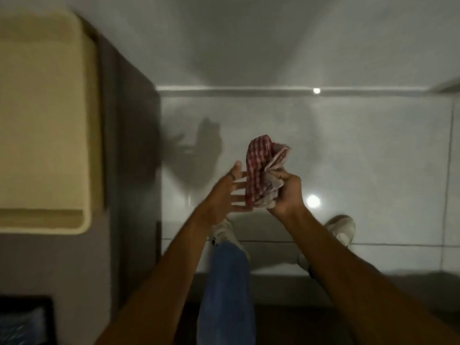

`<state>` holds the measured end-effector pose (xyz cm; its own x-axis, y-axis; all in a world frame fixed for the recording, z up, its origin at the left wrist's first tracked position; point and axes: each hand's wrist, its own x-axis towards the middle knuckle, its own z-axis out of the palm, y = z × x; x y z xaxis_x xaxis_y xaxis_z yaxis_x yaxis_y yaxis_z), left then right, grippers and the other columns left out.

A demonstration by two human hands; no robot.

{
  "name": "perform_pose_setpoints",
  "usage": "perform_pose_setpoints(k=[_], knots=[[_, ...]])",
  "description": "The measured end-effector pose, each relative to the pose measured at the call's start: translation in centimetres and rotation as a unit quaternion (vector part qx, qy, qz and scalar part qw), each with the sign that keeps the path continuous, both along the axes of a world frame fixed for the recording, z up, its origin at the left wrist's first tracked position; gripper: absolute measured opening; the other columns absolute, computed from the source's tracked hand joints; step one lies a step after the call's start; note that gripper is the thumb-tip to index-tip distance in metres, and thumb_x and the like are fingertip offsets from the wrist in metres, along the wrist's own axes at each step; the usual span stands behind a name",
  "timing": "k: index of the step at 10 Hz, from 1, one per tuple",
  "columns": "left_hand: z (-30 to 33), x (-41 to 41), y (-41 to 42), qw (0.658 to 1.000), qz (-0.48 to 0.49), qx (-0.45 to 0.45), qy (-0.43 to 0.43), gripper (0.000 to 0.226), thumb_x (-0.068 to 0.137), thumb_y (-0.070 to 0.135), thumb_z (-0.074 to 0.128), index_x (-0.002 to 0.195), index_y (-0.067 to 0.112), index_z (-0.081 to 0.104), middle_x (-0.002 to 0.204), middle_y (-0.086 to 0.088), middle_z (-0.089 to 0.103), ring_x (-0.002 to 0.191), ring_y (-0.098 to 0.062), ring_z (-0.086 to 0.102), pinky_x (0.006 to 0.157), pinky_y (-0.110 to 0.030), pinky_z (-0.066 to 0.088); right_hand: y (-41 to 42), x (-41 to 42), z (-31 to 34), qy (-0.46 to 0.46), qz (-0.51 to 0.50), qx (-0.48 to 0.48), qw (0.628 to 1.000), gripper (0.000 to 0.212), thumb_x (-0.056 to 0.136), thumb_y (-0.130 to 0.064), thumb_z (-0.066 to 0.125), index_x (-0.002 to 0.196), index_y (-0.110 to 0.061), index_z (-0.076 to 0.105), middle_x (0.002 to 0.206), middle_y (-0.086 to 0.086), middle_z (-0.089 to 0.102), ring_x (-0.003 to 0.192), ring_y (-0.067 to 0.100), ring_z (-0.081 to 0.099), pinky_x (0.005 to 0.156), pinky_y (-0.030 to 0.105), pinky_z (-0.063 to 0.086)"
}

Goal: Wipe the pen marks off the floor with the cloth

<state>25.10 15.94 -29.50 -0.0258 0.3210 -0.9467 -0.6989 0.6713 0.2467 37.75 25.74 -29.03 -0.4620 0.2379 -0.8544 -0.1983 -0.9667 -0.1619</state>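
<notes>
A red-and-white checked cloth [261, 170] is bunched up in the air over the glossy grey tiled floor [361, 150]. My right hand [286, 192] is closed around its lower right part. My left hand [229, 192] is beside it on the left, fingers spread, fingertips touching the cloth's edge. No pen marks can be made out on the floor in this blurred, dim frame.
A dark cabinet side [129, 145] with a beige top [42, 120] stands on the left. My legs, one in blue jeans [226, 290], and white shoes [342, 227] are below my hands. The wall base [249, 89] runs across at the far end of the floor.
</notes>
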Motion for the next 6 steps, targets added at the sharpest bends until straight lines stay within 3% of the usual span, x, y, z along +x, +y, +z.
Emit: perform_pose_setpoints(k=[1, 2, 3, 4, 5, 6], knots=[[9.5, -2.0, -4.0, 0.986, 0.163, 0.010, 0.044, 0.030, 0.098, 0.033, 0.076, 0.125, 0.019, 0.075, 0.120, -0.014, 0.081, 0.099, -0.029, 0.082, 0.076, -0.040, 0.069, -1.5, -6.9, 7.7, 0.054, 0.030, 0.012, 0.998, 0.058, 0.085, 0.000, 0.051, 0.137, -0.019, 0.066, 0.112, 0.014, 0.077, 0.100, 0.032, 0.076, 0.098, 0.049, 0.060], [15.4, -6.8, -7.6, 0.956, 0.260, 0.008, 0.133, 0.034, 0.096, 0.003, 0.075, 0.126, 0.018, 0.075, 0.117, -0.010, 0.083, 0.100, -0.025, 0.083, 0.074, -0.034, 0.069, -1.9, -14.2, 13.0, 0.138, 0.146, 0.072, 0.977, 0.042, 0.094, -0.004, 0.057, 0.133, -0.013, 0.069, 0.120, 0.015, 0.076, 0.108, 0.032, 0.075, 0.098, 0.049, 0.061], [18.5, -13.3, -10.0, 0.922, 0.291, 0.000, 0.257, 0.042, 0.093, -0.010, 0.070, 0.116, 0.025, 0.077, 0.116, -0.012, 0.082, 0.100, -0.026, 0.079, 0.079, -0.034, 0.067, -2.0, -22.5, 15.3, 0.077, 0.335, 0.286, 0.894, 0.040, 0.097, -0.010, 0.072, 0.137, -0.007, 0.065, 0.121, 0.008, 0.076, 0.113, 0.026, 0.071, 0.094, 0.037, 0.060], [17.9, -19.1, -11.5, 0.890, 0.322, -0.002, 0.322, 0.042, 0.095, -0.013, 0.066, 0.115, 0.023, 0.075, 0.111, -0.010, 0.079, 0.106, -0.034, 0.073, 0.098, -0.048, 0.058, -2.6, -30.2, 15.9, -0.049, 0.431, 0.483, 0.760, 0.050, 0.086, -0.012, 0.085, 0.132, -0.014, 0.066, 0.103, -0.008, 0.074, 0.096, 0.017, 0.072, 0.078, 0.016, 0.059], [15.5, -24.0, -11.9, 0.879, 0.291, -0.029, 0.377, 0.046, 0.096, -0.012, 0.066, 0.133, 0.014, 0.072, 0.123, -0.010, 0.077, 0.122, -0.040, 0.072, 0.108, -0.055, 0.059, -3.4, -35.7, 15.1, -0.109, 0.492, 0.603, 0.618, 0.057, 0.089, -0.017, 0.073, 0.143, -0.018, 0.057, 0.126, 0.006, 0.073, 0.117, 0.028, 0.069, 0.105, 0.033, 0.056], [14.1, -25.6, -10.8, 0.869, 0.209, -0.088, 0.439, 0.059, 0.094, 0.001, 0.077, 0.150, 0.011, 0.061, 0.147, -0.013, 0.065, 0.136, -0.034, 0.063, 0.111, -0.041, 0.056, -3.1, -36.5, 14.9, -0.180, 0.513, 0.656, 0.523, 0.061, 0.090, -0.020, 0.068, 0.149, -0.016, 0.052, 0.139, 0.013, 0.066, 0.131, 0.037, 0.059, 0.110, 0.043, 0.047]])
